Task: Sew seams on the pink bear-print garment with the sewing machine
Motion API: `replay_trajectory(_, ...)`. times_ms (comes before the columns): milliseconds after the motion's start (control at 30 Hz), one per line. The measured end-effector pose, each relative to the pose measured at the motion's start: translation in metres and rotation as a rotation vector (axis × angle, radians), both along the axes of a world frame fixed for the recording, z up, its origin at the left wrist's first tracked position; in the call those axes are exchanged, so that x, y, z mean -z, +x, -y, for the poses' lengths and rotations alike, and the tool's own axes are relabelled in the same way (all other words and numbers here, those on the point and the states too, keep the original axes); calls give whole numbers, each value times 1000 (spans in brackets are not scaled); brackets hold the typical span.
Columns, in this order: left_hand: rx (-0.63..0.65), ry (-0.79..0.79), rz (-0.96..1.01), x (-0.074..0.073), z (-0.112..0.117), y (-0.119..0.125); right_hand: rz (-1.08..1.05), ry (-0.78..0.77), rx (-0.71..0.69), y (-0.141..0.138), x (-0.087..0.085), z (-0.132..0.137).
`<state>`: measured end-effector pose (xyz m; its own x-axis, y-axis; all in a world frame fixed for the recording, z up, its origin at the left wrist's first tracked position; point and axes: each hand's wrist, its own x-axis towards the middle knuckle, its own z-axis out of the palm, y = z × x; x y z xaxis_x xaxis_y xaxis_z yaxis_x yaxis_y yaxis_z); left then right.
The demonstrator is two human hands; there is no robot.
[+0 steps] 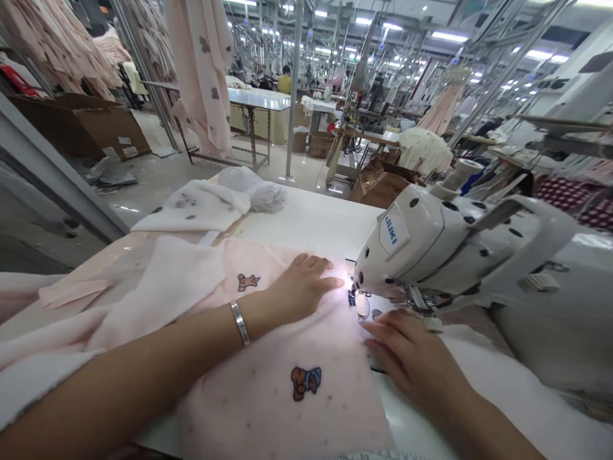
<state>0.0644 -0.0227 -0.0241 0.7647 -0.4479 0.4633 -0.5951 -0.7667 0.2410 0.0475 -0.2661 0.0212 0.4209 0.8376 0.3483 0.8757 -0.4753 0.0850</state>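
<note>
A pale pink fleece fabric (pixel 268 396) printed with small bears lies across the white sewing table (pixel 311 220). My left hand (pixel 301 287) rests flat on it, fingers spread, just left of the needle area, with a silver bracelet on the wrist. My right hand (pixel 407 351) lies flat on the fabric's right edge, in front of the presser foot (pixel 357 300). The white JUKI sewing machine (pixel 431 249) stands at the right, its lamp lighting the fabric under the needle. Neither hand grips anything.
A folded white fabric stack (pixel 196 207) and a plastic bag (pixel 261 188) sit at the table's far side. Cardboard boxes (pixel 96 128), hanging pink garments (pixel 205 70), other tables and a distant person (pixel 285 80) fill the workshop behind.
</note>
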Motion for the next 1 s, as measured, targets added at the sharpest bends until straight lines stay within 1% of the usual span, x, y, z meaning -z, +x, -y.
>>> replay_trajectory(100, -38, 7, -1, 2, 5, -12, 35, 54, -81, -12, -10, -1)
replay_trajectory(167, -39, 27, -20, 0, 14, -32, 38, 85, -152, -22, -13, -3)
replay_trajectory(200, -7, 47, -29, -4, 18, -47, 42, 88, -182, -27, -14, -4)
replay_trajectory(267, 97, 106, -17, -11, 25, -84, 67, 41, -249, -38, -13, -6)
replay_trajectory(300, 179, 149, 21, -15, 26, -104, 94, 1, -284, -42, -10, -7)
replay_trajectory(333, 179, 182, 79, -18, 24, -123, 134, -54, -316, -46, -7, -6)
replay_trajectory(367, 120, 170, 161, -19, 19, -139, 180, -124, -347, -48, -4, -4)
replay_trajectory(400, 15, 192, 165, -18, 13, -149, 227, -197, -376, -51, 0, -1)
replay_trajectory(433, -114, 210, 138, -16, 5, -154, 271, -261, -391, -52, 4, 3)
replay_trajectory(467, -228, 219, 103, -12, -3, -152, 309, -321, -394, -53, 7, 7)
replay_trajectory(500, -311, 233, 44, -7, -10, -143, 342, -371, -390, -53, 10, 11)
replay_trajectory(533, -340, 239, 2, -3, -16, -128, 367, -398, -376, -52, 11, 15)
replay_trajectory(567, -319, 239, -22, -1, -20, -109, 385, -408, -364, -50, 12, 18)
replay_trajectory(600, -267, 258, -73, -1, -22, -89, 402, -408, -347, -47, 11, 20)
replay_trajectory(667, -92, 308, -88, -7, -18, -53, 430, -391, -278, -40, 8, 22)
replay_trajectory(700, -70, 337, -82, -12, -13, -40, 444, -379, -231, -37, 6, 22)
replay_trajectory(733, -123, 351, -85, -17, -7, -32, 455, -372, -187, -33, 4, 22)
replay_trajectory(800, -252, 332, -169, -21, 7, -26, 472, -354, -147, -28, 1, 22)
replay_trajectory(833, -290, 304, -205, -19, 12, -25, 477, -347, -153, -25, 1, 22)
replay_trajectory(867, -284, 271, -224, -17, 14, -21, 477, -347, -162, -21, 2, 23)
replay_trajectory(933, -159, 226, -182, -11, 12, -3, 469, -354, -127, -12, 4, 24)
replay_trajectory(1000, 29, 247, -100, -13, 3, 29, 442, -348, -16, 2, 6, 23)
